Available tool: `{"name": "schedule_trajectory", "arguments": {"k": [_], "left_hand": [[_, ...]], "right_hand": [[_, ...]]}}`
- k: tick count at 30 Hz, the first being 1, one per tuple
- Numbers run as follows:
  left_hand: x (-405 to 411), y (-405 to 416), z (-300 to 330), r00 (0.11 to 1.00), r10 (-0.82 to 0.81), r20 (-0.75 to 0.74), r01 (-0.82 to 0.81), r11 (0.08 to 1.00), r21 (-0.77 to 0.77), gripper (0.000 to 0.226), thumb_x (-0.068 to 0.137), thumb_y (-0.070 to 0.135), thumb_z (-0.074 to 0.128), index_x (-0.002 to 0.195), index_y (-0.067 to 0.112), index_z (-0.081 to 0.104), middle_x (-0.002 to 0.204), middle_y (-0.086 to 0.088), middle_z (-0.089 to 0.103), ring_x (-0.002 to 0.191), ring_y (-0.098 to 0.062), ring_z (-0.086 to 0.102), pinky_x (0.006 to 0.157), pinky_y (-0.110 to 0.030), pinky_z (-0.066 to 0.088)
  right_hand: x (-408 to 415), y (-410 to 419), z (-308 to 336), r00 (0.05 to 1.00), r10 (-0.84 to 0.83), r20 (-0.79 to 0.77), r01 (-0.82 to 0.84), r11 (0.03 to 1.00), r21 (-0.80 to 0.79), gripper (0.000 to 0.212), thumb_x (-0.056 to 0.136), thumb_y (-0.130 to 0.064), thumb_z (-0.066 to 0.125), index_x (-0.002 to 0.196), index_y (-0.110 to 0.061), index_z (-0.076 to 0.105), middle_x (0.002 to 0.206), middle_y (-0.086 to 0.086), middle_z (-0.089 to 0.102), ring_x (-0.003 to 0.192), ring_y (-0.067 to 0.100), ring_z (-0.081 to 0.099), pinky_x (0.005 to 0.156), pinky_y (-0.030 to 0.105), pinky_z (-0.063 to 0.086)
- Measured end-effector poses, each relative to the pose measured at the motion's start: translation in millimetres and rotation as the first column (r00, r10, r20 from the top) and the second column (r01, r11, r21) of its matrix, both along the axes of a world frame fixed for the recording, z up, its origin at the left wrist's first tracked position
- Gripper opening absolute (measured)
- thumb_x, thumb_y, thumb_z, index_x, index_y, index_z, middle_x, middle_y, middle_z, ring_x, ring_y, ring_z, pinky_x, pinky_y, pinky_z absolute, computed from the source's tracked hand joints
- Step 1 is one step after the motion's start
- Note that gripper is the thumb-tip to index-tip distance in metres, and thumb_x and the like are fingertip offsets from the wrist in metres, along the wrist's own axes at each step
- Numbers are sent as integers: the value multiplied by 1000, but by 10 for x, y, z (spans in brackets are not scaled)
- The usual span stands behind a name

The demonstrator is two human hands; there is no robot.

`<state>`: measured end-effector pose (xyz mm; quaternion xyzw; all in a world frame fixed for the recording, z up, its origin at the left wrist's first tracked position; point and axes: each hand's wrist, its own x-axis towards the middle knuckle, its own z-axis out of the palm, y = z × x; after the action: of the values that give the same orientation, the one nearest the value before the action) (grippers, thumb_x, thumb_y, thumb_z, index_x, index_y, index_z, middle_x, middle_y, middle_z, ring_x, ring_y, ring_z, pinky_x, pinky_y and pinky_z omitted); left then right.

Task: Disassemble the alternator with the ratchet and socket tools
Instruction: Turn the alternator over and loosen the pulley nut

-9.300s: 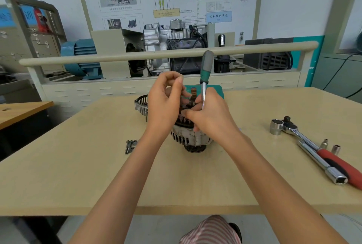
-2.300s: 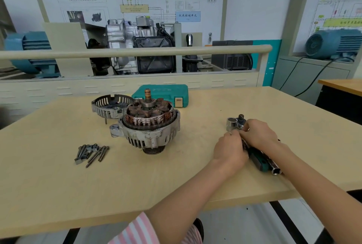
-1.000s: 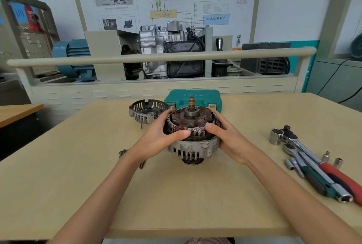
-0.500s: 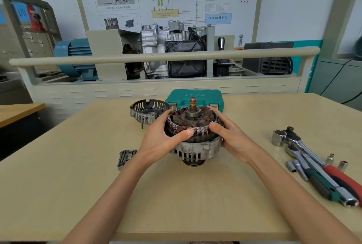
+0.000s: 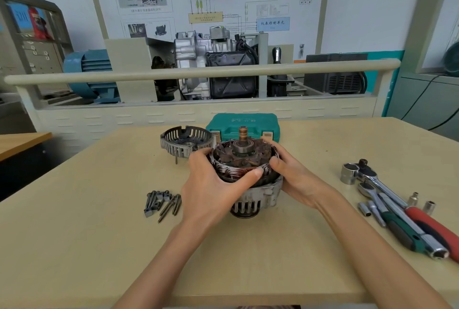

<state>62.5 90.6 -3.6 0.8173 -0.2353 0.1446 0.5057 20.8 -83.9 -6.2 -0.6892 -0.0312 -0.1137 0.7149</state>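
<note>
Alternator (image 5: pixel 248 179) upright mid-table, rear cover off, copper windings and shaft exposed; ratchet (image 5: pixel 387 192) and sockets (image 5: pixel 347 173) lying right.

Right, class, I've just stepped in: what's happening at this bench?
A person grips the alternator with both hands, left hand and right hand curled round its copper windings. Its end cover lies behind it, removed bolts to its left. The ratchets lie unused on the table at right.
</note>
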Motion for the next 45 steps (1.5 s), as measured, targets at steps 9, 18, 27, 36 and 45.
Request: {"name": "schedule_trajectory", "arguments": {"k": [9, 18, 27, 36, 45], "left_hand": [[90, 164, 76, 969, -234, -85, 234, 972, -9, 84, 47, 75, 67, 109, 32, 31, 108, 20, 44, 93, 4, 54, 67, -23, 53], [478, 332, 179, 780, -533, -328, 578, 815, 48, 96, 48, 64, 73, 130, 50, 24, 115, 41, 37, 97, 28, 42, 77, -2, 36], [459, 293, 158, 758, -555, -342, 597, 802, 22, 61, 66, 54, 77, 105, 59, 30, 81, 62, 41, 78, 39, 41, 58, 8, 34], [470, 265, 58, 818, -531, -220, 539, 842, -27, 93, 50, 62, 72, 134, 39, 37, 126, 23, 52, 111, 8, 53, 91, -16, 42], [382, 259, 57, 852, -491, -183, 498, 867, -13, 63, 52, 68, 67, 105, 63, 34, 118, 32, 43, 98, 30, 43, 71, 3, 38]], "right_hand": [[-104, -133, 114, 1000, 12, -9, -14, 956, -294, 71, 55, -43, 79, 120, -41, 48, 128, -13, 55, 110, -2, 56, 84, 16, 48], [-86, -144, 97, 998, 29, -48, -42, 956, -292, 90, 38, -66, 81, 119, -52, 44, 130, -21, 49, 114, -8, 50, 87, 13, 46], [-152, -94, 51, 997, 15, -79, -35, 966, -256, 75, 50, -58, 81, 114, -58, 43, 126, -20, 53, 112, 3, 56, 90, 28, 50], [-213, 80, 104, 998, -66, 15, 66, 918, -390, 67, 56, -62, 74, 111, -55, 37, 129, -20, 43, 113, -11, 47, 87, 9, 41], [-181, 15, 76, 999, -37, 16, 40, 955, -294, 93, 50, -54, 77, 133, -39, 39, 136, -10, 48, 121, 6, 49, 101, 31, 44]]}}
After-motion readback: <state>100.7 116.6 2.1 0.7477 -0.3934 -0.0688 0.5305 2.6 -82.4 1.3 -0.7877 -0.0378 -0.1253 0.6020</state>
